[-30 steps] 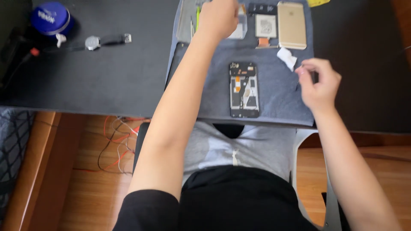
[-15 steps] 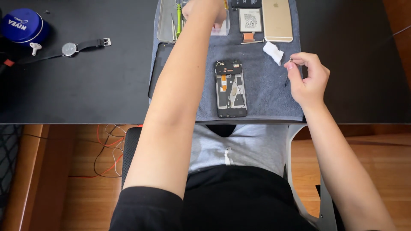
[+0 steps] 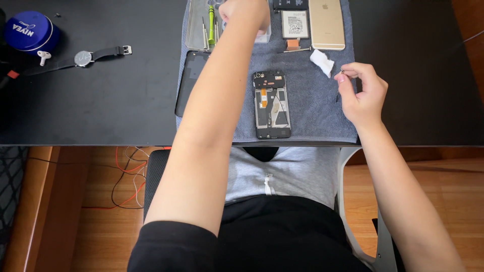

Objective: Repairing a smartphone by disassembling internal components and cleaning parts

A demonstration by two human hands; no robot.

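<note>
Phone chassis lies open, face-up mid-towel, so both hands reach it. My right hand pinches a thin dark tool, fingers clamped. My left hand is up at the clear parts tray; its fingers are hidden, can't tell

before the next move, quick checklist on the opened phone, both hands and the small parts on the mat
1. Opened phone flat on the grey mat, nothing lying on it: ok.
2. Right hand pinching a thin dark tool, fingers closed on it: ok.
3. Left hand over the clear parts tray; whether it holds anything: cannot tell.
4. Gold phone and battery lying apart from the opened phone: ok.
5. White wad beside the right hand, away from the phone: ok.
6. Loose screws on the mat: cannot tell.
</note>
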